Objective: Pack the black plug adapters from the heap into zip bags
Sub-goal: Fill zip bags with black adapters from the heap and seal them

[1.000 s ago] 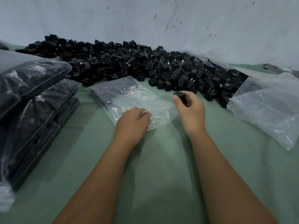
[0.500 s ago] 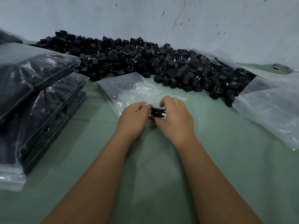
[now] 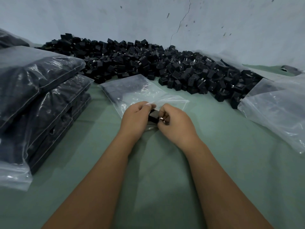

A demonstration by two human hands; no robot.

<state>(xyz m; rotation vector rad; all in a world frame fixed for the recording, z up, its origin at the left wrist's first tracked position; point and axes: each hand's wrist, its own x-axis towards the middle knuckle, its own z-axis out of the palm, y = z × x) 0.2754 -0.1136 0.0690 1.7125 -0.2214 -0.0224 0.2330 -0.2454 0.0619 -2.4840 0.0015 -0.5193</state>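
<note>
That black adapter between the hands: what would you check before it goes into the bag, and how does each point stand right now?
1. Adapter held: ok. The right hand grips the black adapter.
2. Bag held: ok, it seems. The left hand is curled at the near edge of the zip bag.
3. Bag mouth open: cannot tell; the hands hide it.
4. Room in the bag: ok. It lies mostly flat, with dark contents only at its far end.
5. Adapter lined up with the mouth: cannot tell.
6. More stock: ok. The heap lies just beyond.
</note>
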